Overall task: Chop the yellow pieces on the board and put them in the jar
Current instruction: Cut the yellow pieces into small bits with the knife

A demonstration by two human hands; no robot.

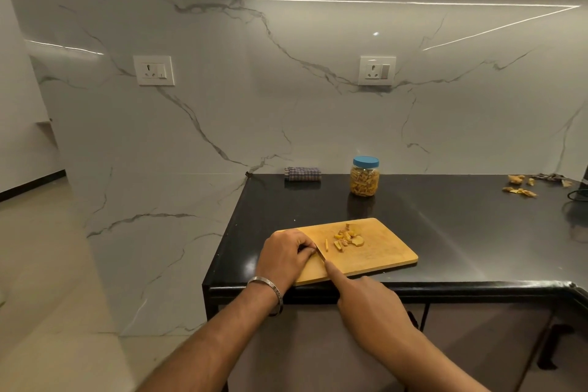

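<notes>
Black counter [445, 232] bears board [381, 251]; left hand [283, 256] clamps a piece; right hand [369, 302] grips knife [320, 254]

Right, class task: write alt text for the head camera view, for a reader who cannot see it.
Two hands work a knife on a wooden cutting board beside a pile of yellow pieces, at the edge of a black counter. A blue-lidded jar stands behind.

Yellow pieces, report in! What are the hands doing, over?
Left hand pinches a piece on board. Right hand holds knife, forefinger along it. Yellow pieces heaped mid-board. Jar behind, blue lid on.
</notes>
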